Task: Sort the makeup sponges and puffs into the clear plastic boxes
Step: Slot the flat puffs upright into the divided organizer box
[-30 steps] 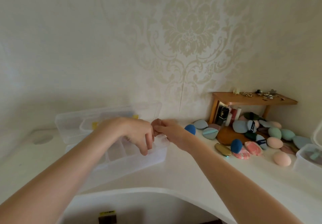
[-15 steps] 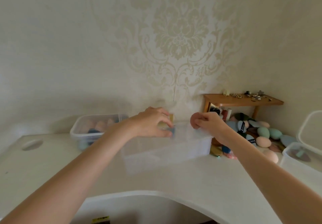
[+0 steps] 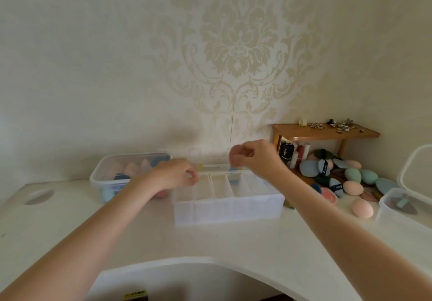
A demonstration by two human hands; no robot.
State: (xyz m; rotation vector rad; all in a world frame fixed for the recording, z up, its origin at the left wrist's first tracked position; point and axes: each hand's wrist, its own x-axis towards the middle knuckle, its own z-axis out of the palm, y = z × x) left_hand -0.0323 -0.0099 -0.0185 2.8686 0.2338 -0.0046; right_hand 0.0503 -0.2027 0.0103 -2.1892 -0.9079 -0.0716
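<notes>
A clear divided box (image 3: 229, 209) stands on the white desk in front of me, its lid (image 3: 210, 158) raised upright behind it. My left hand (image 3: 175, 175) has its fingers curled on the box's left rim. My right hand (image 3: 254, 158) is raised over the back right of the box, and its fingertips pinch the lid's right edge, which is blurred. A pile of makeup sponges and puffs (image 3: 350, 179) in blue, green, pink and peach lies to the right. A clear tub (image 3: 100, 179) at the left holds several sponges.
A small wooden shelf (image 3: 327, 133) with trinkets on top stands in the right corner, with bottles under it. Another clear container (image 3: 395, 209) with a hinged lid sits at the far right. The desk's curved front edge (image 3: 163, 261) is near me.
Both hands carried the divided box from the left to the desk's centre and set it down. This uncovered the tub of sponges at the left. The lid now stands raised.
</notes>
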